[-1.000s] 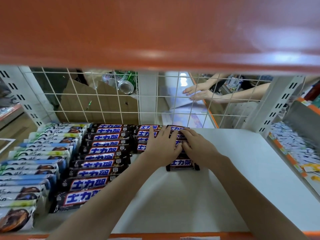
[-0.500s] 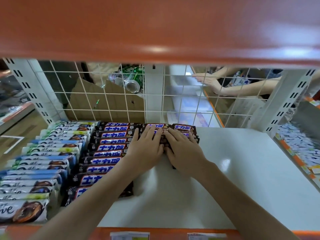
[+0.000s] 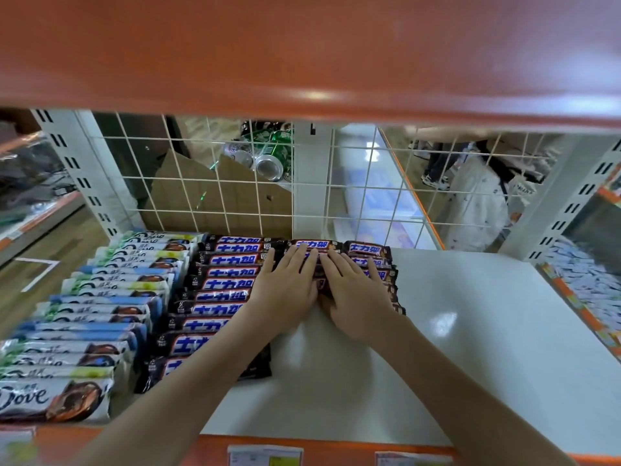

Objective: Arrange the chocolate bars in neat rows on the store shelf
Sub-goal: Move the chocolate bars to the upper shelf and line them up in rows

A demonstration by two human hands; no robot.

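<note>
White-painted steel shelf (image 3: 470, 331) carrying the stock, orange lip along its front. Pressing down flat on the short second row of dark chocolate bars (image 3: 368, 249) near the back grid: left hand (image 3: 285, 290) and right hand (image 3: 358, 297) side by side, each grip released, fingers straight, nothing clenched or pinched. Squaring this stack against the full dark row (image 3: 215, 297) just to its left, touching it. Doing it well: keeping palms level, pushing evenly toward the wire grid (image 3: 235, 183), nudging sideways until wrapper ends are lining up, not buckling the bars. Possibly overlapping under the palms; hidden there. Reading "Dove" on the nearest pale wrapper (image 3: 53, 398) at far left; showing white-on-blue Chinese characters on the dark wrappers. Price tags (image 3: 265, 455) on the lip too blurred for reading.
</note>
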